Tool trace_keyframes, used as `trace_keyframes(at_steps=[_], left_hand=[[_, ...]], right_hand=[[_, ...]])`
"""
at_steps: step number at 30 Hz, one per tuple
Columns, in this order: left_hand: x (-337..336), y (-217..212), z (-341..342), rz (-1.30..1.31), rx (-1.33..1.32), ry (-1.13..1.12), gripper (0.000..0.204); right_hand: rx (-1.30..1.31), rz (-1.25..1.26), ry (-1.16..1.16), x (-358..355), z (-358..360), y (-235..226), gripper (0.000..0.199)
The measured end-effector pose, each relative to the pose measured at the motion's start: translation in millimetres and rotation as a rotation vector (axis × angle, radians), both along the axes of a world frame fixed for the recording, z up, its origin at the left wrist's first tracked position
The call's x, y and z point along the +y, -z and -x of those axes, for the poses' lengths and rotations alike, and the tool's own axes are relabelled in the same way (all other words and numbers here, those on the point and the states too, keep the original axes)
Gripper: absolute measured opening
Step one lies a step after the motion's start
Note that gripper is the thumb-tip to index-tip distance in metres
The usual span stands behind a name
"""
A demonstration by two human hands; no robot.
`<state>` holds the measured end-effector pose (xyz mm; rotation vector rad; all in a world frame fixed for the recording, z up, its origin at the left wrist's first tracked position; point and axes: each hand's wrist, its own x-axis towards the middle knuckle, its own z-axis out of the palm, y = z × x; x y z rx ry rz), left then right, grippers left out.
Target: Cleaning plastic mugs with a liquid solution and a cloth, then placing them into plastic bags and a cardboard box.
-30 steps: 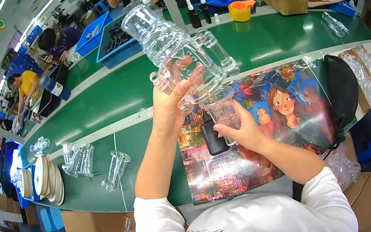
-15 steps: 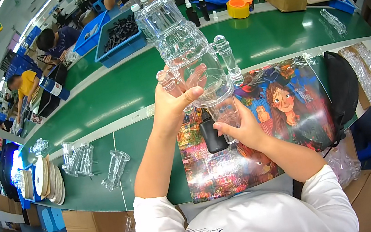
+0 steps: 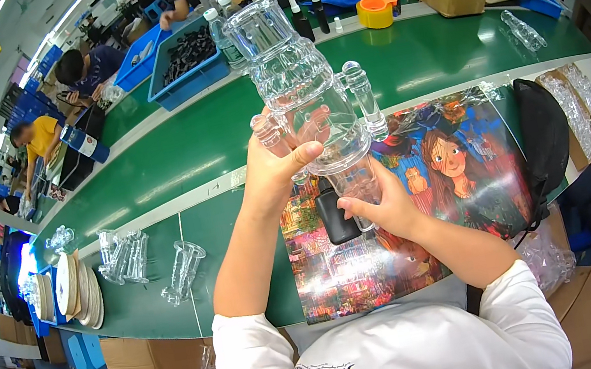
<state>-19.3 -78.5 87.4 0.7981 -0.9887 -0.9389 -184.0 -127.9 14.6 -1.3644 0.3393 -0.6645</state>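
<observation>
So both hands are on a big clear glass piece (image 3: 307,95) held up over the green table (image 3: 174,166). Its long axis runs roughly upright, tilted a little left at the top, open mouth pointing up and away toward the far side of the table. Left hand (image 3: 273,169) is wrapped around the middle, thumb across the front, fingers clamped on the glass. Right hand (image 3: 382,205) pinches the bottom end from below. Underneath lies a colourful cartoon poster (image 3: 461,179), with a small black bottle (image 3: 334,217) on it.
</observation>
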Motion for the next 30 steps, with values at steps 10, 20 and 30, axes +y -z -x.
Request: trace_keyframes(at_steps=[10,20,30], left_hand=[[-1.1,2.7,0.8,-0.011,-0.019,0.008,0.083],[13.7,-8.6,1.3,0.026,-0.008,0.08,0.087],[59.4,-43.5,-8.3,0.055,-0.101,-0.094,0.105]], right_hand=[[-0.041,-0.001,0.001,1.4,2.7,-3.9,0.047],[-0.029,0.25,0.028,2.1,6.0,-2.2,0.055],[-0.066,0.353,-0.057,22.0,5.5,12.3,0.067]])
